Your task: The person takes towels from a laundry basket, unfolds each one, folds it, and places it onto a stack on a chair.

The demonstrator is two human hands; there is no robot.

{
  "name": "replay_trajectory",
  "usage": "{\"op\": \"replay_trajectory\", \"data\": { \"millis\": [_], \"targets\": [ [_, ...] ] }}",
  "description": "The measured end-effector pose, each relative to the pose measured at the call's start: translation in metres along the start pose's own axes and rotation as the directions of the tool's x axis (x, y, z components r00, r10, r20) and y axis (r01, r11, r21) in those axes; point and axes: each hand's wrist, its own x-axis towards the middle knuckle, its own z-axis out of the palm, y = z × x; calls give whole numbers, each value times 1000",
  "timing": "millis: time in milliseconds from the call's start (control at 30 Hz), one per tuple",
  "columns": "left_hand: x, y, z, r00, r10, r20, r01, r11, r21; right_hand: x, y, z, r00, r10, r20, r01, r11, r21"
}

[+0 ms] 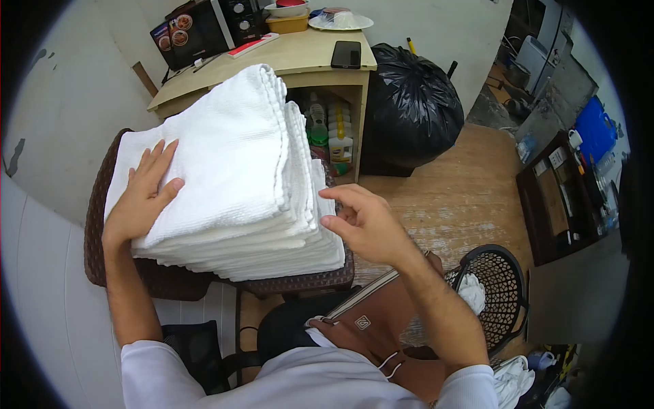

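Left hand point(144, 194): fingers spread flat atop the stack of folded white cloths point(218, 157), likely to steady its height. Right hand point(371, 225): thumb and forefinger parted, pinching nothing, at the stack's right edge; contact uncertain. Below the fingers: brown woven seat point(320, 281), bearing the stack within reach. Beyond them: counter point(300, 60), carrying phone point(346, 54).
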Motion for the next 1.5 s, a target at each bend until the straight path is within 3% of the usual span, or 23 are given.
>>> {"op": "replay_trajectory", "data": {
  "millis": [100,267,400,600,667,767,867,933,1000,1100,1200,1233,1267,1300,1333,1400,1433,1467,1500],
  "targets": [
    [-2,0,-7,1000,16,-2,-16,998,-66,3,-6,6,998,-48,-29,46,997,-66],
    [-1,-9,-6,987,130,-97,-149,959,-240,6,-23,7,997,-70,-23,69,997,-42],
    [-5,0,-12,980,160,-119,-187,944,-271,6,-29,11,998,-55,-5,55,998,11],
    [-8,0,-13,978,168,-122,-195,944,-265,5,-11,14,994,105,-20,-90,925,369],
    [-10,-1,-20,977,174,-122,-198,953,-228,-1,-9,7,991,131,-38,-108,922,371],
    [-10,-10,-28,962,196,-188,-236,947,-219,-12,-5,-4,986,164,-40,-130,891,435],
    [-18,-2,-33,946,41,-322,-128,959,-254,-24,2,-22,981,184,-58,-128,845,519],
    [-25,10,-39,892,60,-448,-147,976,-162,-31,17,-37,980,180,-87,-105,834,541],
    [-35,19,-45,806,152,-573,-172,985,19,-35,62,-54,945,293,-144,-207,878,431],
    [-52,36,-60,724,345,-597,-325,935,145,-64,166,-87,759,578,-299,-513,814,271],
    [-64,42,-82,768,544,-338,-458,836,303,-135,304,-148,480,681,-553,-770,629,107],
    [-64,40,-86,765,606,-220,-525,784,331,-153,328,-163,461,663,-590,-848,525,-74],
    [-63,31,-88,740,654,-157,-599,747,288,-172,340,-185,429,646,-631,-900,366,-237],
    [-54,25,-84,701,705,-107,-675,704,220,-175,334,-185,469,541,-698,-876,387,-289],
    [-50,24,-73,653,749,-114,-743,662,101,-179,330,-185,585,514,-627,-795,517,-318],
    [-50,27,-41,554,815,-169,-829,522,-201,-164,308,-186,684,489,-541,-720,569,-396],
    [-49,40,-20,521,832,-194,-827,434,-358,-160,319,-189,773,313,-551,-610,604,-512],
    [-46,64,6,505,841,-193,-791,361,-494,-127,261,-203,581,743,-333,-812,498,-305],
    [-42,112,30,533,831,-160,-696,323,-641,-114,258,-220,487,829,-274,-871,437,-225]
  ]
}}
